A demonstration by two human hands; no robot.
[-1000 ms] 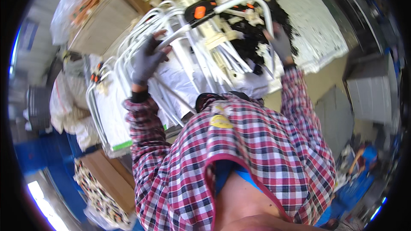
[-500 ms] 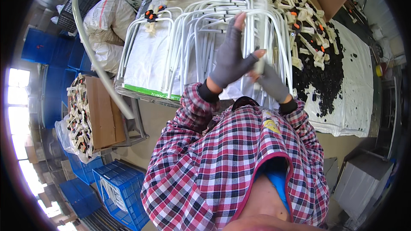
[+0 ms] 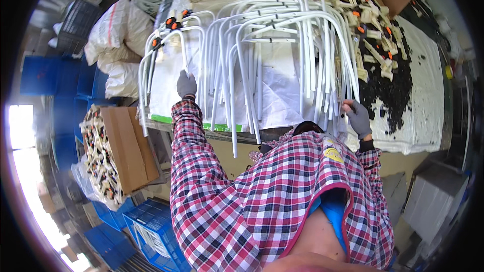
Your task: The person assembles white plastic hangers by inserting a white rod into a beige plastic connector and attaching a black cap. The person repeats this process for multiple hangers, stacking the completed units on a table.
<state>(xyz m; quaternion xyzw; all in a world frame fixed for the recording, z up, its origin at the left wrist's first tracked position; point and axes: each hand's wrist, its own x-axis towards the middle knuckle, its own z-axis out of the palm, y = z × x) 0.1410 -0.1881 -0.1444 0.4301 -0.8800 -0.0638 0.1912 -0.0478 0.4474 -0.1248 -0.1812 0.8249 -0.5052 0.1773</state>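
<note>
My left hand [image 3: 187, 85], in a grey fingerless glove, is closed round the lower end of one leg of a white U-shaped tube [image 3: 183, 53]. That tube lies over the small left group of bent tubes, and a black-and-orange clip [image 3: 156, 44] shows near its bend. My right hand [image 3: 359, 120], gloved alike, is beside the right legs of the big stack of white bent tubes [image 3: 306, 45]. Its fingers are bent in toward the thumb; a tiny dark bit shows at the fingertips, too small to name.
Cream plastic clips [image 3: 373, 35] and small black pieces [image 3: 396, 98] lie heaped on the table's right. A carton [image 3: 128, 148] full of clips stands at left, above a blue crate [image 3: 156, 234]. White sacks [image 3: 118, 35] sit at the far left.
The raised white tube has come down onto the left group. My left hand has moved left with it; my right hand has let it go and moved right and nearer me.
</note>
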